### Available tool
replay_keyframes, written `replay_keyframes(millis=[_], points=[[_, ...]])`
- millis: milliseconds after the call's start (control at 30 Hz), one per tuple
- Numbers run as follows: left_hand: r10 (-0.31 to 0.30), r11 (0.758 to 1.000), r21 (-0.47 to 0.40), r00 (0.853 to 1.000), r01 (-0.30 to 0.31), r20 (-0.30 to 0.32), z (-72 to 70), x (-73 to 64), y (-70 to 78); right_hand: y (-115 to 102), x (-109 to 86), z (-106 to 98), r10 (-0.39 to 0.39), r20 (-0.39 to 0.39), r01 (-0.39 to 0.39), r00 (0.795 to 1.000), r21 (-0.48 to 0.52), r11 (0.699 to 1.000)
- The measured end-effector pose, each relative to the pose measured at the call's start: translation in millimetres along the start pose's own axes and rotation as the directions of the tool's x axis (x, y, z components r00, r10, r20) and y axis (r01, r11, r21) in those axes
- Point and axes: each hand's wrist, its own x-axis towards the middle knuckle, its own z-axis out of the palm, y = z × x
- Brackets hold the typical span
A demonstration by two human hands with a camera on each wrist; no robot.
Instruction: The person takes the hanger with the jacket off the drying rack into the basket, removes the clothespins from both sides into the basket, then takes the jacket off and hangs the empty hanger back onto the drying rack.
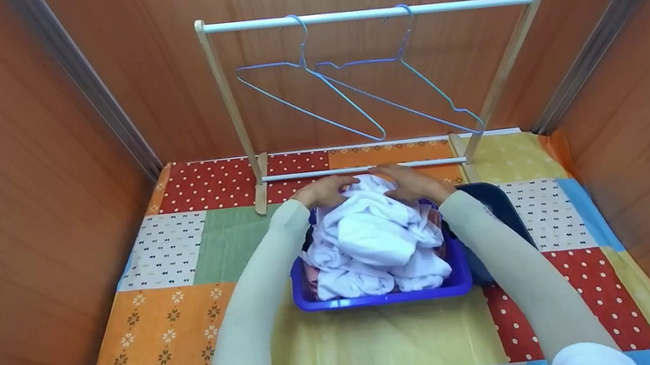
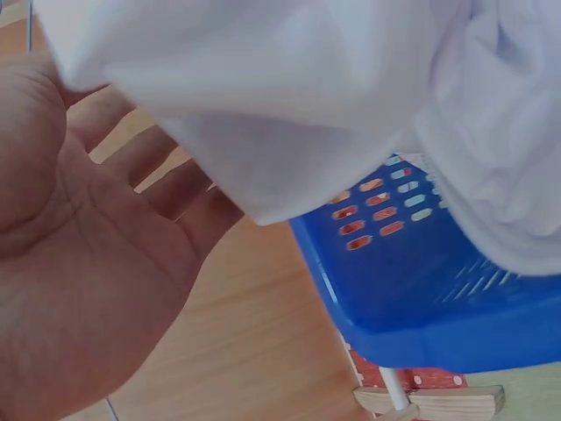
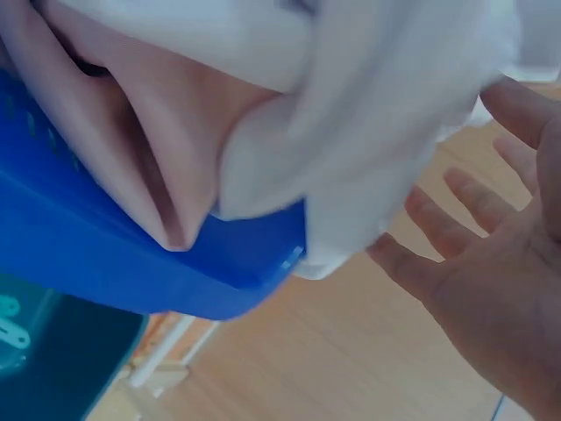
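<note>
White crumpled cloth [image 1: 377, 241] is heaped high in a blue plastic basket [image 1: 384, 299] on the table. My left hand [image 1: 323, 192] is at the far left of the heap; the left wrist view shows its fingers extended along and partly behind a hanging fold. Across the heap, my right hand [image 1: 414, 183] has its fingers spread, with fingertips right at the cloth's edge in the right wrist view. A brownish-pink fabric [image 3: 175, 96] shows under the white cloth, at the basket's rim.
Behind the basket stands a rack with a white top rail [image 1: 355, 15], carrying a left hanger [image 1: 318, 119] and a right hanger [image 1: 436, 87]. A dark bin [image 1: 509, 216] sits beside the basket, partly under my right forearm. Wooden panels [image 1: 4, 213] enclose the patchwork-covered table [image 1: 224, 316].
</note>
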Motion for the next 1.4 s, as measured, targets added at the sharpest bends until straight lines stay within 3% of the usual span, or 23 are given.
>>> replay_keyframes(millis=[167,267,433,600,767,1033,1233,1400], points=[[0.044,0.998,0.037,0.999,-0.044,-0.007,6.6,2.8,-4.0,7.0,5.3,12.0,-0.038,-0.005,0.038,0.999,-0.066,0.997],[0.041,0.999,0.026,0.999,-0.04,-0.02,9.5,3.8,-5.1,10.3,5.2,16.6,-0.067,-0.061,0.062,0.996,-0.077,0.995],[0.059,0.998,0.036,0.997,-0.057,-0.05,13.3,5.1,-7.2,11.9,4.3,19.9,-0.113,-0.203,0.109,0.973,-0.031,0.994],[0.084,0.996,0.006,0.993,-0.084,-0.081,13.8,0.8,-8.9,4.1,-3.8,13.5,-0.073,-0.215,0.079,0.974,0.022,0.997],[0.09,0.993,-0.06,0.99,-0.097,-0.111,9.8,-12.9,-6.4,-8.0,-20.1,2.2,-0.06,-0.226,0.075,0.972,0.062,0.995],[0.219,0.974,-0.023,0.962,-0.226,-0.16,8.8,-39.3,-0.1,-26.3,-51.6,-1.6,-0.153,-0.249,0.184,0.956,0.108,0.977],[0.226,0.974,0.061,0.966,-0.22,-0.125,21.1,-60.5,7.8,-40.3,-75.9,6.1,-0.132,-0.209,0.162,0.969,0.136,0.977],[0.204,0.972,0.141,0.972,-0.187,-0.118,38.0,-82.0,15.5,-48.9,-89.6,13.9,-0.139,-0.188,0.159,0.972,0.094,0.983]])
